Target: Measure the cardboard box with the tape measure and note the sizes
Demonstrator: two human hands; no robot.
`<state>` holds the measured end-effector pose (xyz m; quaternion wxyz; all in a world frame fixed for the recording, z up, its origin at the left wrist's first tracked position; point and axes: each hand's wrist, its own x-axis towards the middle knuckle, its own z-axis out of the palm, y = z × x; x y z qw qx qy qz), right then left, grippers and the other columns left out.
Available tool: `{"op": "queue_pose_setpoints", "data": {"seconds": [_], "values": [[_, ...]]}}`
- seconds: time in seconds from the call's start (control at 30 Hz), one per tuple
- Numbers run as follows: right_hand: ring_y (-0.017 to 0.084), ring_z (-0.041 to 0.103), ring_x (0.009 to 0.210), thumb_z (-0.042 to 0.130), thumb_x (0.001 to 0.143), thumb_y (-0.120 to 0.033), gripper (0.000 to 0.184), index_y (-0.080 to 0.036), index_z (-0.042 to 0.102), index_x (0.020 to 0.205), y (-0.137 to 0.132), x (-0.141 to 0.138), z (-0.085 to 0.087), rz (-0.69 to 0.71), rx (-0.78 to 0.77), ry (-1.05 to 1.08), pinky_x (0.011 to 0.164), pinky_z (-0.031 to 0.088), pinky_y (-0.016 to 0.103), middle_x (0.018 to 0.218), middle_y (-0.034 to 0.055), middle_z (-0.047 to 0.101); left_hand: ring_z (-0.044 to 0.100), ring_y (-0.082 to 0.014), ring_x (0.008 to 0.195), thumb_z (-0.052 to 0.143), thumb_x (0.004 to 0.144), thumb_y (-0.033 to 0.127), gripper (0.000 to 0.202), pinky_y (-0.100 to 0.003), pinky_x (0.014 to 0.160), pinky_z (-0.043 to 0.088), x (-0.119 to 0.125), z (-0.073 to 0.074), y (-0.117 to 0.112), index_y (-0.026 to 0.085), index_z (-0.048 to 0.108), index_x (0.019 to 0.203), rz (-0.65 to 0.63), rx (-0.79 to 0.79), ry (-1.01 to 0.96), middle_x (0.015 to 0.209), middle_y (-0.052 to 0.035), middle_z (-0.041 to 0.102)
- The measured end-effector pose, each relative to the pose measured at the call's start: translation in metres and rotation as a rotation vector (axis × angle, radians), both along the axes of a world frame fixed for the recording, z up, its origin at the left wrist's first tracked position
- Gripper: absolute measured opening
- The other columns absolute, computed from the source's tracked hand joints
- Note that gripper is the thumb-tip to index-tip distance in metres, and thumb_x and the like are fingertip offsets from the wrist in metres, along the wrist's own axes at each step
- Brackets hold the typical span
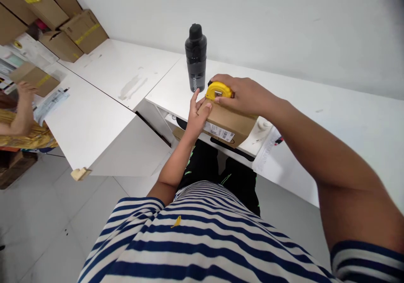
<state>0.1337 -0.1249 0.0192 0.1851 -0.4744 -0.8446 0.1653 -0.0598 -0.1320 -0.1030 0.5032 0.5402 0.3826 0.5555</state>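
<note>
A yellow tape measure (220, 90) is gripped in my right hand (248, 93), held against the top of a brown cardboard box (232, 116). My left hand (198, 116) is at the box's left end, its thumb on the top edge near the tape measure and its other fingers partly behind the end. The box has a white printed label (219, 130) on the side facing me. Whether any tape blade is drawn out is hard to make out. Just behind my left fingertips stands a black bottle (196, 60) on the white table (170, 81).
Under the box, a shelf holds a white roll (264, 124). Right of it lie paper sheets (267, 150) and a red-and-black pen (279, 140). Stacked cartons (83, 32) fill the back left. At far left, another person's hand (27, 91) touches a carton.
</note>
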Motion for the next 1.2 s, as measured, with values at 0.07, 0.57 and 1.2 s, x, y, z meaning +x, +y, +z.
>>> {"op": "queue_pose_setpoints", "data": {"seconds": [0.07, 0.57, 1.2], "values": [[0.032, 0.067, 0.098, 0.054, 0.095, -0.049, 0.063, -0.029, 0.052, 0.155, 0.008, -0.006, 0.005, 0.04, -0.02, -0.033, 0.082, 0.047, 0.042, 0.127, 0.0106, 0.076, 0.061, -0.0313, 0.145, 0.073, 0.092, 0.061, 0.082, -0.055, 0.127, 0.042, 0.002, 0.003, -0.002, 0.036, 0.04, 0.163, 0.01, -0.002, -0.01, 0.15, -0.009, 0.066], [0.029, 0.063, 0.084, 0.054, 0.094, -0.048, 0.062, -0.028, 0.051, 0.152, -0.001, 0.001, 0.02, 0.032, -0.042, -0.258, 0.072, 0.042, 0.039, 0.108, 0.0127, 0.076, 0.063, -0.0253, 0.141, 0.061, 0.098, 0.03, 0.035, -0.042, 0.128, 0.044, 0.014, 0.01, -0.005, 0.023, 0.073, 0.13, 0.119, 0.025, 0.07, 0.143, -0.0041, 0.073], [0.037, 0.071, 0.119, 0.055, 0.095, -0.058, 0.064, -0.036, 0.052, 0.156, -0.106, 0.116, -0.028, -0.244, -0.006, 0.043, 0.101, 0.058, 0.056, 0.157, 0.0071, 0.062, 0.066, -0.0268, 0.128, 0.072, 0.088, 0.052, 0.035, -0.042, 0.116, 0.049, 0.0, 0.013, 0.011, 0.031, 0.076, 0.116, 0.13, 0.091, 0.171, 0.132, -0.004, 0.076]]}}
